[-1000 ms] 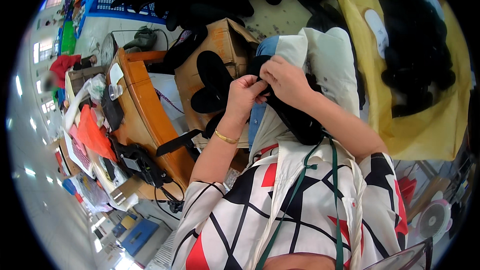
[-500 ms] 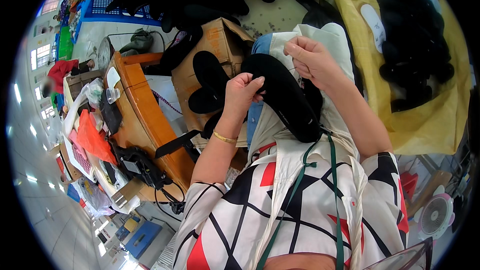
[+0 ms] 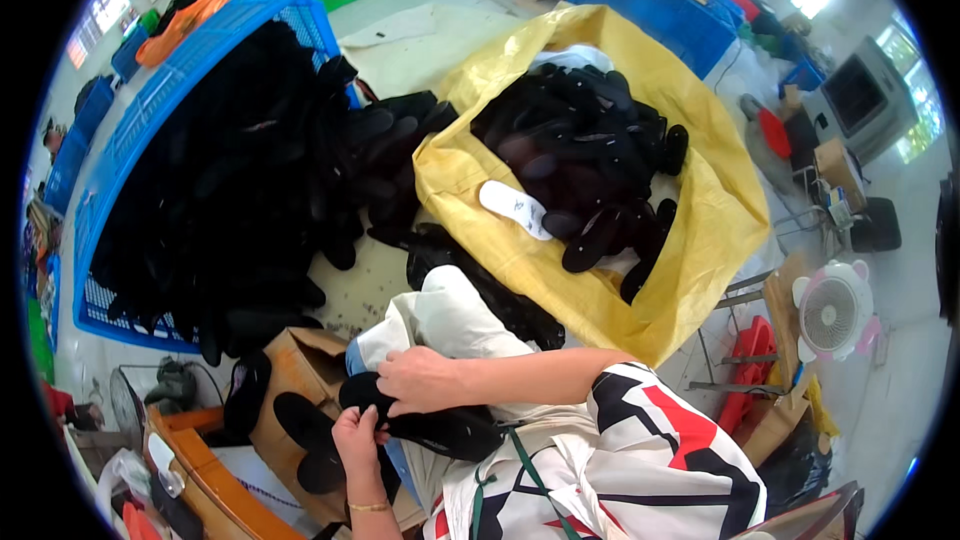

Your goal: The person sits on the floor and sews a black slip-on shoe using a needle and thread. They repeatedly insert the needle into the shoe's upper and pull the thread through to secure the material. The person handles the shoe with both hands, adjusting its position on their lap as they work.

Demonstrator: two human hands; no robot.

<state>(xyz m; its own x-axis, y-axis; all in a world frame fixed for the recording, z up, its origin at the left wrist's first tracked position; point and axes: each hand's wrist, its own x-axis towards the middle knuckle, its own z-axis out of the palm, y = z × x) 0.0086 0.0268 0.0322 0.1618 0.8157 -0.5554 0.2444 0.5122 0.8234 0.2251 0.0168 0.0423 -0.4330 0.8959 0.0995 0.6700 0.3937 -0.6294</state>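
Note:
My left hand [image 3: 360, 438] and my right hand [image 3: 422, 378] both grip a black shoe insole [image 3: 445, 430] held over my lap, which is covered by a cream cloth [image 3: 450, 320]. The left hand pinches its heel end and the right hand lies across its top. Just left of my hands, more black insoles [image 3: 300, 420] lie on a brown cardboard box [image 3: 290, 365].
A yellow sack [image 3: 640, 270] full of black insoles, with one white insole [image 3: 515, 208], lies open ahead. A blue crate [image 3: 150, 140] heaped with black insoles stands at the left. A small pink-and-white fan [image 3: 832, 312] sits at the right, a wooden bench [image 3: 200, 470] at lower left.
My head has turned up from the lap toward the floor ahead, so the sack and the blue crate fill the view. Both hands still hold the insole, now lower in the picture.

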